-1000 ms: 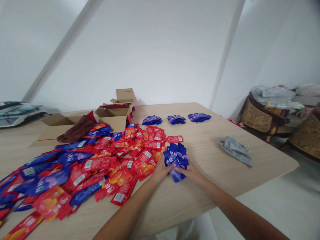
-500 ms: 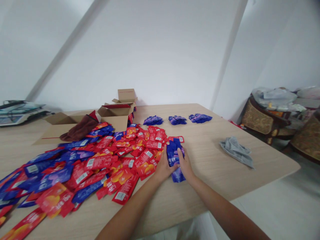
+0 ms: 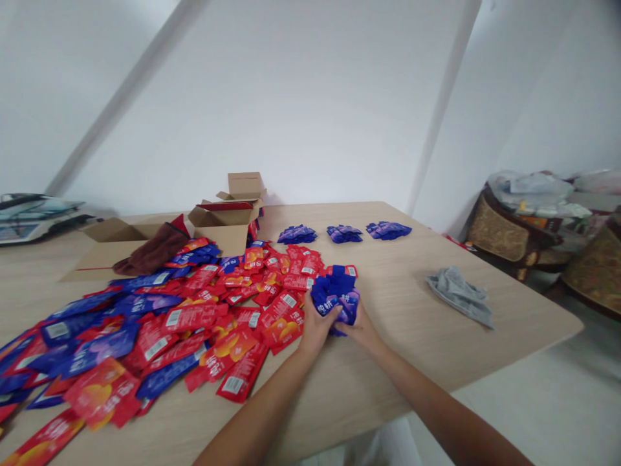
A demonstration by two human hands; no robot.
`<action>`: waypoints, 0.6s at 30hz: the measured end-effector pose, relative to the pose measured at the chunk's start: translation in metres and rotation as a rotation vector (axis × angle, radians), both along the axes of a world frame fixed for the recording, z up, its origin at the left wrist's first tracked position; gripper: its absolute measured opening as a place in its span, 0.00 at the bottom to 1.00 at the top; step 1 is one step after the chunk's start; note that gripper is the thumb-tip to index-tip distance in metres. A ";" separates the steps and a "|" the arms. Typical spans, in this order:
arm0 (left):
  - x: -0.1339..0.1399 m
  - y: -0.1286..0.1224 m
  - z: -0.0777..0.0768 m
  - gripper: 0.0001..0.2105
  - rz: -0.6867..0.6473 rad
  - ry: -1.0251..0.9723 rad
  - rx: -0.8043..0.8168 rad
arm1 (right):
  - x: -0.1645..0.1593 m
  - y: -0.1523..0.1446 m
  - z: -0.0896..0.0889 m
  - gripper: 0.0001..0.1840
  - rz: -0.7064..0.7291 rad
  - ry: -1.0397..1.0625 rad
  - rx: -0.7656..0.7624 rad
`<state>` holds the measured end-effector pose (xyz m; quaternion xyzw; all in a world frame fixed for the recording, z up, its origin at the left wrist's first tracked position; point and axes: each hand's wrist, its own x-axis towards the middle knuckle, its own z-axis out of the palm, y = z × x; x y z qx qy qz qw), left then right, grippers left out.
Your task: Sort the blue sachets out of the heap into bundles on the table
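Observation:
Between my two hands is a bunch of blue-purple packets [image 3: 334, 294], their tops spread apart over the table. My left hand [image 3: 316, 325] grips the bunch from the left, thumb across the front. On the other side my right hand [image 3: 361, 329] closes round the lower right part, its thumb also in front. The packets' lower ends are partly hidden by my hands. Left of them lies a wide heap of red packets [image 3: 237, 301] with orange pictures, mixed with blue packets [image 3: 101, 346] towards the far left. One red packet lies just behind the bunch.
Three small piles of blue packets [image 3: 344, 233] lie in a row at the table's back. Open cardboard boxes [image 3: 220, 236] stand behind the heap, a brown cloth [image 3: 152, 249] over one. A grey cloth [image 3: 460, 294] lies at right. Chairs [image 3: 499, 223] with bags stand beyond the table [image 3: 412, 336].
The blue packets, earlier stacked upright and close together, are now fanned out and tilted between my hands. My left hand has shifted slightly left.

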<state>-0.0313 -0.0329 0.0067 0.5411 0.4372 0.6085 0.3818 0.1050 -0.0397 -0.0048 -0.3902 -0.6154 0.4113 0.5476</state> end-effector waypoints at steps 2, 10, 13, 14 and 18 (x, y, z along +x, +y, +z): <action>0.001 -0.004 0.003 0.42 0.000 0.032 0.029 | 0.003 -0.003 0.007 0.42 -0.060 -0.036 0.041; -0.009 -0.004 -0.012 0.51 -0.275 -0.043 -0.095 | 0.005 -0.004 0.006 0.30 0.084 -0.051 0.006; -0.012 -0.002 -0.016 0.46 -0.360 -0.142 -0.164 | 0.001 -0.003 0.001 0.30 0.021 -0.040 0.001; -0.014 -0.001 -0.017 0.44 -0.414 -0.147 -0.186 | 0.001 -0.002 0.000 0.30 0.001 -0.044 0.008; -0.020 0.003 -0.019 0.39 -0.530 -0.006 -0.136 | 0.005 0.005 -0.006 0.28 -0.109 -0.081 0.005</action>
